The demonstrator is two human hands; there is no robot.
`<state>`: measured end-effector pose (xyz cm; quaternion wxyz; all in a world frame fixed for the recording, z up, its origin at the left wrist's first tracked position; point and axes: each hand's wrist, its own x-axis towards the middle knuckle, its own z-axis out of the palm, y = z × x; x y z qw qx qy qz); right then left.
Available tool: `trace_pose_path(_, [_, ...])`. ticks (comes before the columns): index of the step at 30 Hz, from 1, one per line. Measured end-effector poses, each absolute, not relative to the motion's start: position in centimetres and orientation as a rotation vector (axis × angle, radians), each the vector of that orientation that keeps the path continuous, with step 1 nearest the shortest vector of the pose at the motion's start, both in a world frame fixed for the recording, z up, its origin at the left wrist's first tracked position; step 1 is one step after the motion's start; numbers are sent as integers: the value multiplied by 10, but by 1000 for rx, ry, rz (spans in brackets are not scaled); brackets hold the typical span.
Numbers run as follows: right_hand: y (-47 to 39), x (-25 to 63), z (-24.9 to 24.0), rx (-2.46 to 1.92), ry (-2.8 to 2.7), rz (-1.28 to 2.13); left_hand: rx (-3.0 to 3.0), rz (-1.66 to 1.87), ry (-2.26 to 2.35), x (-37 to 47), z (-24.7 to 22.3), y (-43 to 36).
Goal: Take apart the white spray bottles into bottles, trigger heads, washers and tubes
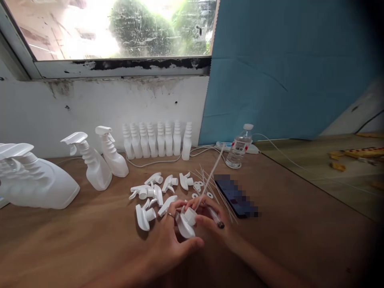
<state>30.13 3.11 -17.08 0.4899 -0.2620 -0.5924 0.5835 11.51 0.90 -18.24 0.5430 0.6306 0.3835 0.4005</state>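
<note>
My left hand (167, 239) is closed around a white trigger spray head (186, 231), whose collar faces my right hand. In my right hand (210, 216) is a thin pale dip tube (213, 170), slanting up and away from the collar. Whether the tube's lower end sits inside the collar is hidden by the fingers. A pen-like stick (216, 218) with a dark end is also tucked in that hand. Several loose spray heads (145, 216) lie left of and beyond my hands. Small white washers (198, 186) and more dip tubes (225, 196) lie just beyond the right hand.
Several white bottles without heads (160, 140) stand in a row by the wall. To the left are white spray bottles with heads (97, 172). A phone (235, 198) lies at right, with a water bottle (239, 148) and a white cable (154, 165) behind on the wooden table (300, 224).
</note>
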Motion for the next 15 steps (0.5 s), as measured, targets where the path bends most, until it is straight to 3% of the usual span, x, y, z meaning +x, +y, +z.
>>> trace_pose_path(6, [27,301,-178,-652,-1412,1341,1628,952,990,109,-189,-1])
trace_pose_path(12, [26,293,-175,-418,-926,1889,1563,921,689,110,-206,2])
trace_pose_path(15, [21,285,-175,-376,-861,2002,1492,830,517,113,-203,4])
